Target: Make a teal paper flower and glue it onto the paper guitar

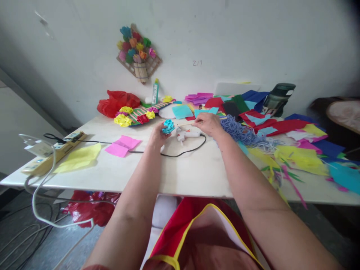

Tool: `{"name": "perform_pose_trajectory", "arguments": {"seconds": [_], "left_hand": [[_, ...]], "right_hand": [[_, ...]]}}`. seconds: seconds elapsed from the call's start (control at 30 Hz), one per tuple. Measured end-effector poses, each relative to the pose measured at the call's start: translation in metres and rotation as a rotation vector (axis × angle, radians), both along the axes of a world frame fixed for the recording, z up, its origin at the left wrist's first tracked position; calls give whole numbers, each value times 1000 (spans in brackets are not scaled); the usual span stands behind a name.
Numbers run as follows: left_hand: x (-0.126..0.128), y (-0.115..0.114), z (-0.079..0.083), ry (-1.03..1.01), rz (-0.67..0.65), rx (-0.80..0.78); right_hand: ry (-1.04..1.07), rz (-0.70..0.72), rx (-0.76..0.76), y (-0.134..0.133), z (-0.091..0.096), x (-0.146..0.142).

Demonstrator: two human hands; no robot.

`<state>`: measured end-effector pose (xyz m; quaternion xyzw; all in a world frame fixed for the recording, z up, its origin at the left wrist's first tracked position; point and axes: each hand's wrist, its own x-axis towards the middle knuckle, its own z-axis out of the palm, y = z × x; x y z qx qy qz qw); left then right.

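My left hand [159, 135] is closed around the base of a blue crepe-paper flower [168, 126], above the middle of the table. To its right, my right hand [207, 123] pinches a thin wooden stick [185, 124] that points left toward the flower. Whether the stick's tip touches the flower I cannot tell. Just below the stick, a white glue gun [189, 135] lies on the table with its black cord curving left. A pink paper square [123, 146] and a yellow paper sheet [78, 158] lie to the left of my left hand.
A power strip [53, 153] with plugs sits at the left edge. Behind are a decorated flower panel [140, 114], a red plastic bag [118, 103] and a glue bottle [155, 92]. Blue yarn [242, 131], coloured paper [300, 159] and a dark bottle [279, 99] crowd the right.
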<state>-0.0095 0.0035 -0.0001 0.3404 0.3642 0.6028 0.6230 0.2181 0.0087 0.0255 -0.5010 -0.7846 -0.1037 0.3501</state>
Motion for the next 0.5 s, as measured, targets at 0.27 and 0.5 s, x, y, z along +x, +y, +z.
{"name": "perform_pose_trajectory", "arguments": {"seconds": [0.27, 0.5], "left_hand": [[0, 1, 0, 17, -24, 0], [1, 1, 1, 7, -43, 14]], "right_hand": [[-11, 41, -25, -4, 3, -3], [-27, 39, -46, -8, 7, -6]]}}
